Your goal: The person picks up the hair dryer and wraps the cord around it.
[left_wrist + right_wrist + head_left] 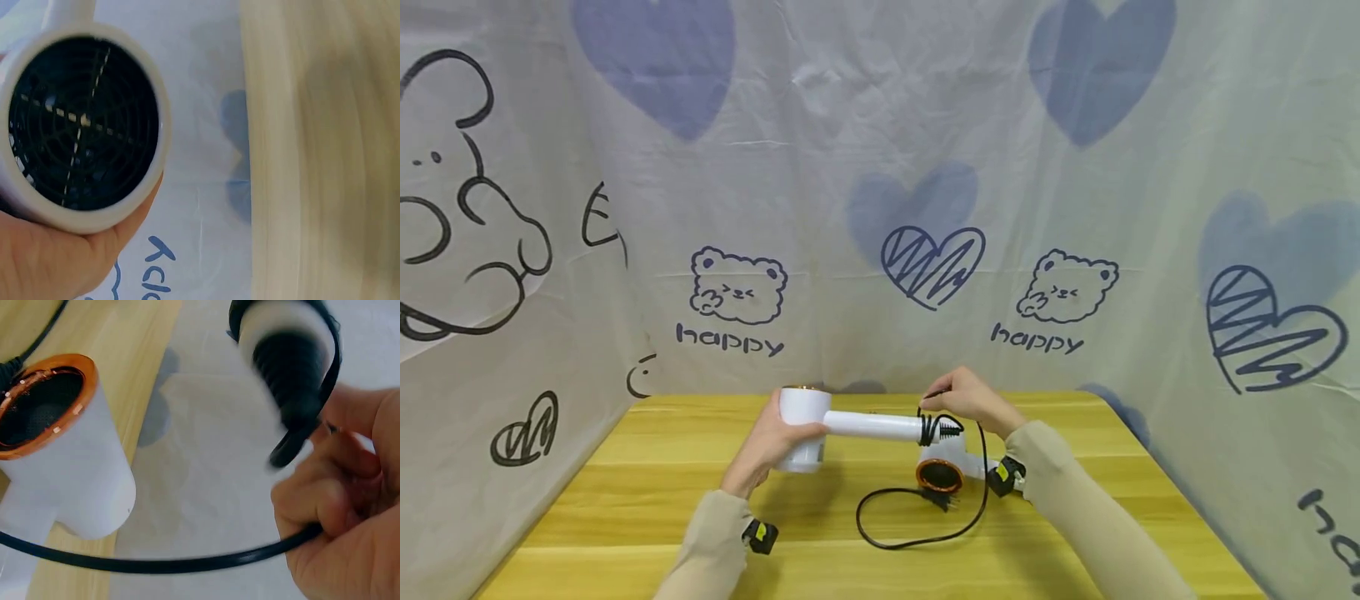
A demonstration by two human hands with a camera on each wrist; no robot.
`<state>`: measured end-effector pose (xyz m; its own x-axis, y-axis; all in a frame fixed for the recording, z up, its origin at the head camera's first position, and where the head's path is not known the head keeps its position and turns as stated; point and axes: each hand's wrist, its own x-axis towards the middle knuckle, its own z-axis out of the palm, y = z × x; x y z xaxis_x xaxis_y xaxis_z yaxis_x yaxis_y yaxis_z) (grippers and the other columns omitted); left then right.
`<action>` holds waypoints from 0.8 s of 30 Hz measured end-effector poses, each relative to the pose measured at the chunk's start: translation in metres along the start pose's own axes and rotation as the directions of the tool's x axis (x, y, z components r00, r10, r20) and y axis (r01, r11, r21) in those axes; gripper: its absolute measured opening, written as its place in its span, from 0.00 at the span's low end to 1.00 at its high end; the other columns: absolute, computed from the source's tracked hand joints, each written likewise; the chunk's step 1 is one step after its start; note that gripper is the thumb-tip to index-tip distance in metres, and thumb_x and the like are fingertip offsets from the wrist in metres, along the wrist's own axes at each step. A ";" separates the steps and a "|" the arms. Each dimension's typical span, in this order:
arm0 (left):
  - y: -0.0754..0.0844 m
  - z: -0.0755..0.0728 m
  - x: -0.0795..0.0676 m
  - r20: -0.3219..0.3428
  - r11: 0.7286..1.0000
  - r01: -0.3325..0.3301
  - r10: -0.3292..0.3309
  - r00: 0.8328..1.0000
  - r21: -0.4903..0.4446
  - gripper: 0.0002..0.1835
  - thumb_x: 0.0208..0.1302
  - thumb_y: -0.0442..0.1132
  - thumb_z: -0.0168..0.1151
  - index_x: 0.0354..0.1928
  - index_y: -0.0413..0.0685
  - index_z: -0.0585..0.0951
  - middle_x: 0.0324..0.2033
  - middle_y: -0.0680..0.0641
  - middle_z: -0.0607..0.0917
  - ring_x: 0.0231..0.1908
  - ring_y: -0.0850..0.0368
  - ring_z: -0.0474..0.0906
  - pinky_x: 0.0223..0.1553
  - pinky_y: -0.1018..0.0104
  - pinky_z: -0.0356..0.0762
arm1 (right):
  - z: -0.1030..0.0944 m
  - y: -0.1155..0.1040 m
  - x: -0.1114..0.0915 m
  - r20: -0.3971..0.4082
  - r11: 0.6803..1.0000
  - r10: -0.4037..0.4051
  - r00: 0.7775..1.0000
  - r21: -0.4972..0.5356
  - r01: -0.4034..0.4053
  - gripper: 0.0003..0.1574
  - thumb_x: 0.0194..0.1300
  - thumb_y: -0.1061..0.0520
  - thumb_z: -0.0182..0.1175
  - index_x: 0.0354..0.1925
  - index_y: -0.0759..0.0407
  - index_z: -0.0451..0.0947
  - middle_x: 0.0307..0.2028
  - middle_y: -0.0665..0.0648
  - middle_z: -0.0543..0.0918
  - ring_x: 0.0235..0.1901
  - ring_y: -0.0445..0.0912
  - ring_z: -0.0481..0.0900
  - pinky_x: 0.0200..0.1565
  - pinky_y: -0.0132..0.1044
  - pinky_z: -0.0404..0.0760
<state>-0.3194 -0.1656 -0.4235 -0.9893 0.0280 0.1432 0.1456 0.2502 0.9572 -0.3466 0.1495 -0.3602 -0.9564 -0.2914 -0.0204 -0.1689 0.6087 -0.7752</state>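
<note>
Head view: left hand [772, 437] grips white hair dryer [850, 423], right hand [973, 397] holds black power cord [162, 567] in fingers; several turns wrap handle [887, 426], plug end [937, 499] left loose on tabletop [820, 567].

Head: we look forward and down, from well back, across the table [625, 533] to the curtain [820, 167].
Left wrist: we face the held dryer [84, 122] end-on, very near, turned sideways.
Right wrist: we look in close at the right hand [350, 500] and cord [156, 566], tilted.
Head and right wrist: we share the orange-rimmed dryer [81, 465].
</note>
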 end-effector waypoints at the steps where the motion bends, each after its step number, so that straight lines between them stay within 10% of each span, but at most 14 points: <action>1: 0.000 0.001 -0.001 -0.026 1.000 -0.012 0.012 1.000 0.020 0.44 0.46 0.37 0.77 0.63 0.40 0.63 0.50 0.35 0.76 0.42 0.45 0.78 0.39 0.57 0.83 | 0.003 -0.002 0.000 -0.023 1.000 0.001 1.000 -0.005 -0.001 0.10 0.63 0.56 0.65 0.40 0.59 0.87 0.42 0.55 0.87 0.43 0.47 0.81 0.50 0.46 0.81; 11: 0.007 0.013 -0.006 -0.242 0.988 0.029 0.008 0.970 0.149 0.50 0.44 0.49 0.79 0.66 0.43 0.61 0.47 0.37 0.78 0.44 0.43 0.79 0.38 0.57 0.84 | 0.023 -0.009 -0.001 -0.234 0.994 -0.088 0.968 -0.078 0.072 0.10 0.66 0.56 0.61 0.36 0.56 0.89 0.31 0.53 0.88 0.23 0.43 0.73 0.26 0.33 0.71; 24: 0.012 0.020 -0.009 -0.429 0.996 0.088 -0.076 0.900 0.007 0.53 0.45 0.47 0.77 0.71 0.45 0.57 0.55 0.37 0.74 0.50 0.41 0.75 0.51 0.48 0.79 | 0.050 -0.007 -0.005 -0.329 0.931 -0.328 0.886 -0.272 0.244 0.19 0.74 0.58 0.49 0.56 0.58 0.81 0.22 0.51 0.78 0.13 0.41 0.61 0.17 0.30 0.60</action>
<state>-0.3090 -0.1431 -0.4187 -0.8978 -0.4089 0.1636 0.0579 0.2588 0.9642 -0.3290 0.1096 -0.3867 -0.8699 -0.2153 0.4437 -0.4554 0.6960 -0.5551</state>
